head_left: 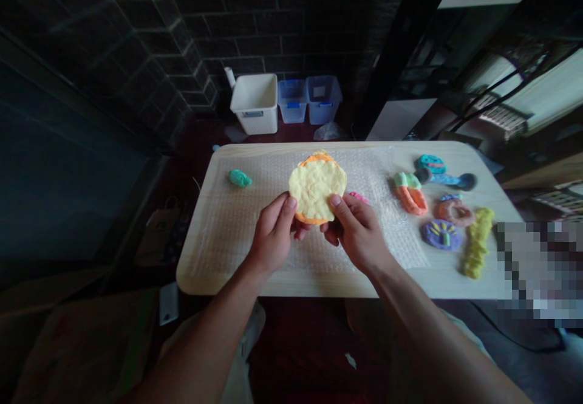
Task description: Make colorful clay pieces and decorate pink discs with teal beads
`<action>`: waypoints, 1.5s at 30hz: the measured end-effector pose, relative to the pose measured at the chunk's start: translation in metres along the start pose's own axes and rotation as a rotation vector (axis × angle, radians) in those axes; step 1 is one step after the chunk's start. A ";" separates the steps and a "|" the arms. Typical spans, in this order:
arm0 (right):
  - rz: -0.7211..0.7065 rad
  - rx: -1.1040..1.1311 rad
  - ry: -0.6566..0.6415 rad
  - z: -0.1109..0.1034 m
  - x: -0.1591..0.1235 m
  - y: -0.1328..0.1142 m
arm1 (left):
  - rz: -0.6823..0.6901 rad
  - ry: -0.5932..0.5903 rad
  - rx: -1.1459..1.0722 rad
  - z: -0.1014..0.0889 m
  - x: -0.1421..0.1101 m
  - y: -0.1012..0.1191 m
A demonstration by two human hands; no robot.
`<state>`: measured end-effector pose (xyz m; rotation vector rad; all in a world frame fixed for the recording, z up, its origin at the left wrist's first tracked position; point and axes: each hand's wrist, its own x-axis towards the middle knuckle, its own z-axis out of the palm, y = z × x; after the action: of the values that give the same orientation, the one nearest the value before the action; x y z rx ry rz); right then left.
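Note:
A flat, roundish disc of yellow modelling clay [317, 186] with orange clay showing at its top and bottom edges is held up over the table. My left hand [272, 225] grips its lower left edge, thumb on the front face. At the lower right edge, my right hand [359, 228] pinches it the same way. The disc's back is hidden from view. Behind my right hand a bit of pink clay [358, 197] shows, mostly covered. A green clay lump [239, 178] lies to the left on the bubble wrap [228, 228].
Shaped clay pieces sit at the table's right: an orange and green one [412, 200], a purple disc [441, 234], a yellow strip [478, 243], a blue dumbbell-like piece [449, 179]. Beyond the table [264, 285] stand a white bin [262, 121] and two clear bins.

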<state>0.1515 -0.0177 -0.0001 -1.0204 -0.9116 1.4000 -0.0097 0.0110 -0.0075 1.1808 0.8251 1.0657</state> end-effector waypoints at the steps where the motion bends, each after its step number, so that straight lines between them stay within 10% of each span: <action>1: -0.008 -0.019 0.008 0.000 0.000 0.000 | -0.011 -0.017 -0.030 0.000 0.000 -0.001; 45: 0.064 0.120 -0.137 0.002 -0.001 -0.002 | -0.067 -0.181 -0.074 0.006 -0.008 -0.003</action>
<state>0.1506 -0.0183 0.0022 -0.8788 -0.8896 1.5744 -0.0063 0.0017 -0.0094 1.1606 0.6735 0.9126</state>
